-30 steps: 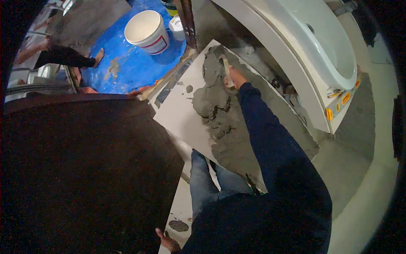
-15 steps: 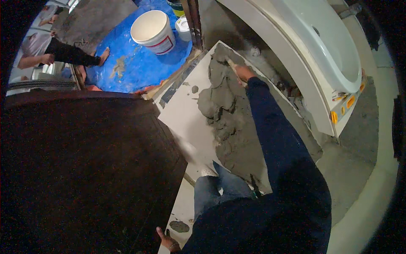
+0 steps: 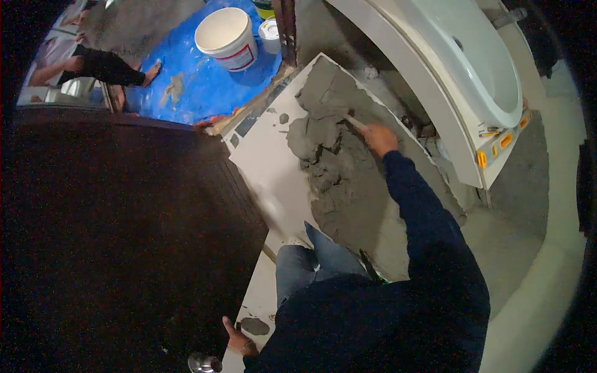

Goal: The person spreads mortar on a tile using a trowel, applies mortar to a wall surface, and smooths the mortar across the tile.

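My right hand is closed on the pale handle of a trowel, whose blade end is in thick grey mortar. The mortar is spread over much of a white panel, lumpy along its left side and flatter toward the right. Down at the lower edge, my left hand grips the edge of a large dark door; some fingers are hidden. A round metal knob shows near that hand. My jeans-clad legs are below the panel.
A blue sheet carries a white bucket and smaller containers. Another person's leg and arm appear upper left. A white basin on a curved ledge is at right, with a yellow-fitted level.
My right hand and trowel have moved down and slightly right from the panel's far corner, leaving the mortar there flatter. My left hand has shifted slightly left; the knob has come into view.
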`<action>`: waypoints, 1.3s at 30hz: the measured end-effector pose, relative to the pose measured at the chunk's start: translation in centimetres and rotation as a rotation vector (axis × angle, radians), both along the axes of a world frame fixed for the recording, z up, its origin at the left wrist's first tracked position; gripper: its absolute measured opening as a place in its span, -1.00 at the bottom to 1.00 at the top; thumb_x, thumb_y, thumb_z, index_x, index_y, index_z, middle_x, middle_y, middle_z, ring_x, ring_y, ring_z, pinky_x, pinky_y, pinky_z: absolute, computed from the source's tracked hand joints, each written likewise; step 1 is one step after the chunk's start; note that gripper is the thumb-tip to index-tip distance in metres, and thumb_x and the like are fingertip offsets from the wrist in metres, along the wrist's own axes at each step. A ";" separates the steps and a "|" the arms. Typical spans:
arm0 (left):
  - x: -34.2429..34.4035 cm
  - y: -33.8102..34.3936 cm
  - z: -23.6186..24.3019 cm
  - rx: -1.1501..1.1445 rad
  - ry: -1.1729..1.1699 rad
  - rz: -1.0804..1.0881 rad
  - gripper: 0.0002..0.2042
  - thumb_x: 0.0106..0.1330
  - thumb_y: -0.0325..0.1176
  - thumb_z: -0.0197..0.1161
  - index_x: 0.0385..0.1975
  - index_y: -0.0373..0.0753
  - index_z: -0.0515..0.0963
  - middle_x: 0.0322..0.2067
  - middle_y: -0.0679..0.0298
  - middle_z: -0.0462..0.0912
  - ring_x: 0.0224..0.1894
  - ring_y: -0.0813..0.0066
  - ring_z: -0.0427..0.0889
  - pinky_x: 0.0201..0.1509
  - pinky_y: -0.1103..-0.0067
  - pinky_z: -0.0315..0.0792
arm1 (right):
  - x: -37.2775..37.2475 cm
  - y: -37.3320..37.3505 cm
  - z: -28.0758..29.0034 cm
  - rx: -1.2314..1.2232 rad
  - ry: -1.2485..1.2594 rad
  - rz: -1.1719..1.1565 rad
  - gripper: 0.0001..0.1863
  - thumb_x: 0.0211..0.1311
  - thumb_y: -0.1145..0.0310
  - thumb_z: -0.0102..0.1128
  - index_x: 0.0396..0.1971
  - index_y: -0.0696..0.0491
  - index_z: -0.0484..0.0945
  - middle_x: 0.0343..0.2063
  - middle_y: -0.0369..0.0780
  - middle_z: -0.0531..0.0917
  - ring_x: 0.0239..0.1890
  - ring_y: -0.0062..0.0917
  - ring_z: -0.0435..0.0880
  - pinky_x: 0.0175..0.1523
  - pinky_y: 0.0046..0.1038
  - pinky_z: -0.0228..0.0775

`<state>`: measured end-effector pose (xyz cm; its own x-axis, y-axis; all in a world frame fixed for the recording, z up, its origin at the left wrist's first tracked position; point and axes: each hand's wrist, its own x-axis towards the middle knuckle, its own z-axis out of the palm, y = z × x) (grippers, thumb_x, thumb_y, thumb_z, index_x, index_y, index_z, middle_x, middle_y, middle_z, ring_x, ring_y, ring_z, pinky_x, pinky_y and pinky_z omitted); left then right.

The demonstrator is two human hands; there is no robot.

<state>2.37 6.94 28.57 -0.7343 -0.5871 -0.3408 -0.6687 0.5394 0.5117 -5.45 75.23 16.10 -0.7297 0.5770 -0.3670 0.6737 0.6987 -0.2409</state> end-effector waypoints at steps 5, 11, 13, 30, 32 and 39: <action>-0.4 2.2 2.0 0.182 0.146 0.119 -0.47 0.02 0.01 0.30 -0.30 -0.45 0.52 -0.29 0.18 0.56 -0.37 0.44 0.54 -0.30 0.52 0.47 | 2.4 -5.2 0.2 -0.027 0.071 -0.004 -0.58 0.15 -0.03 -0.16 -0.13 -0.10 0.47 -0.36 -0.07 0.59 -0.33 -0.12 0.55 -0.24 -0.13 0.36; -2.2 6.9 6.0 0.198 -0.063 0.327 -0.42 -0.04 0.10 0.31 -0.35 -0.43 0.54 -0.34 0.23 0.56 -0.47 0.47 0.53 -0.37 0.54 0.46 | -2.2 -4.3 -0.4 0.076 -0.049 0.334 -0.63 0.14 0.01 -0.08 -0.07 -0.25 0.46 -0.41 -0.13 0.60 -0.37 -0.19 0.57 -0.30 -0.18 0.38; -2.0 5.7 5.3 0.070 -0.139 0.294 -0.38 -0.06 0.10 0.32 -0.26 -0.43 0.50 -0.34 0.24 0.56 -0.51 0.47 0.52 -0.39 0.55 0.46 | -4.1 -2.1 -3.3 0.118 -0.039 0.337 -0.63 0.14 0.02 -0.07 -0.06 -0.26 0.45 -0.41 -0.13 0.60 -0.36 -0.20 0.57 -0.30 -0.19 0.38; -0.5 3.2 2.4 0.273 0.102 0.269 -0.51 0.01 0.11 0.25 -0.35 -0.26 0.51 -0.57 0.34 0.47 -0.59 0.53 0.43 -0.52 0.61 0.32 | -6.1 -9.2 -11.1 -1.241 0.155 -0.519 -0.52 0.24 0.00 -0.15 -0.06 0.09 0.36 -0.46 -0.18 0.54 -0.44 -0.50 0.53 -0.34 -0.33 0.38; -1.0 4.3 2.9 0.208 0.056 0.298 -0.50 0.01 0.13 0.24 -0.37 -0.27 0.51 -0.58 0.33 0.48 -0.60 0.52 0.44 -0.53 0.60 0.32 | -5.9 -8.9 -10.3 -0.776 0.014 -0.023 -0.56 0.20 0.00 -0.11 -0.13 0.04 0.44 -0.41 -0.17 0.59 -0.41 -0.41 0.57 -0.31 -0.31 0.39; -2.5 10.1 6.6 0.282 -0.004 0.355 -0.49 -0.01 0.13 0.25 -0.34 -0.27 0.52 -0.53 0.31 0.52 -0.53 0.50 0.49 -0.45 0.57 0.40 | -9.9 -3.8 -3.1 0.003 -0.034 0.213 -0.56 0.12 -0.05 -0.08 -0.17 -0.06 0.52 -0.33 -0.14 0.60 -0.27 -0.20 0.55 -0.23 -0.19 0.37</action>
<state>-0.11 17.06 35.20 -0.5023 -0.6861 -0.5263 -0.7896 0.1158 0.6026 -15.34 71.39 13.04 -0.8223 0.4123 -0.3921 0.5187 0.8265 -0.2186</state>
